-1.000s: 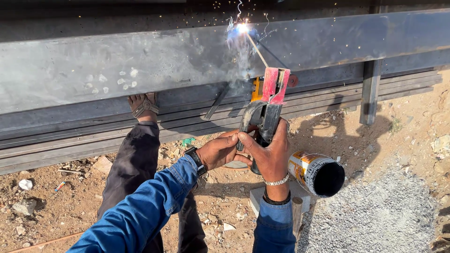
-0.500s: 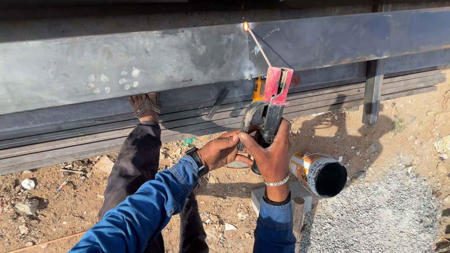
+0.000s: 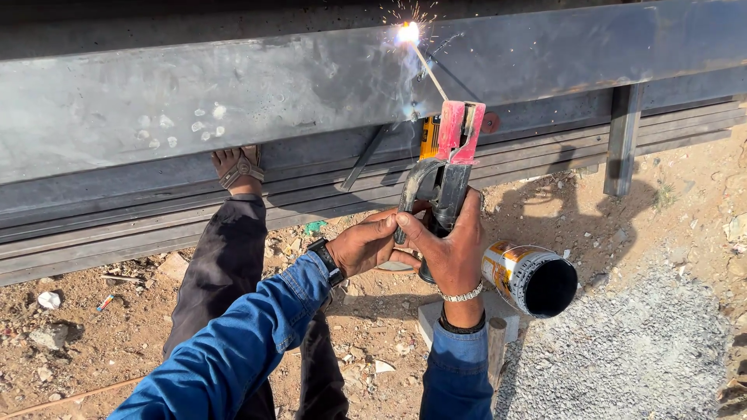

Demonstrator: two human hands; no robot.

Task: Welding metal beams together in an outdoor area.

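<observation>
Steel beam (image 3: 233, 101) sparks at its top edge as both hands, right hand (image 3: 455, 249) and left hand (image 3: 367, 245), clench the electrode holder (image 3: 447, 167) (fingers wrapped tight); an open can (image 3: 529, 276) lies just beside them on the dirt.

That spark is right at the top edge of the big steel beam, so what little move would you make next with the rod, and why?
Probably feed the welding rod a touch closer along the beam. The arc burns at its tip on the upper edge, and both hands, right hand and left hand, grip the electrode holder.
</observation>
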